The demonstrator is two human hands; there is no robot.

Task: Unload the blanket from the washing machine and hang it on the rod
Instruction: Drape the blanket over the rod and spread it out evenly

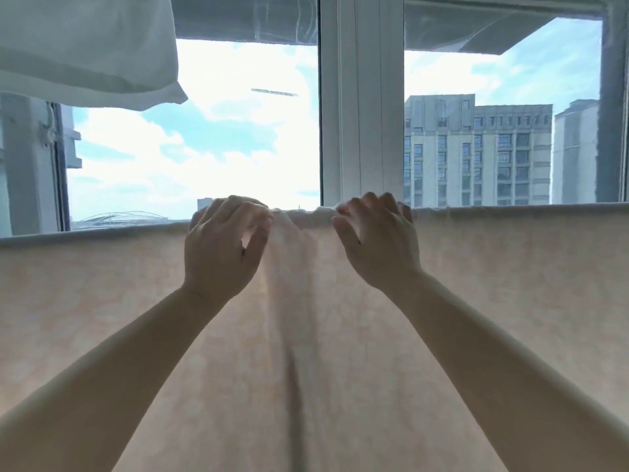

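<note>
Your left hand (223, 241) and right hand (376, 238) hook loosely curled fingers over the top fold of the pale peach fabric blanket (476, 301), already draped over the hidden rod. That bunched ridge between them could dry creased unless you spread it.

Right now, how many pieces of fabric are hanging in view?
2. The peach blanket hangs across the whole lower view, both hands at its top edge. A white cloth hangs at the upper left. Others may hang outside the view.
</note>
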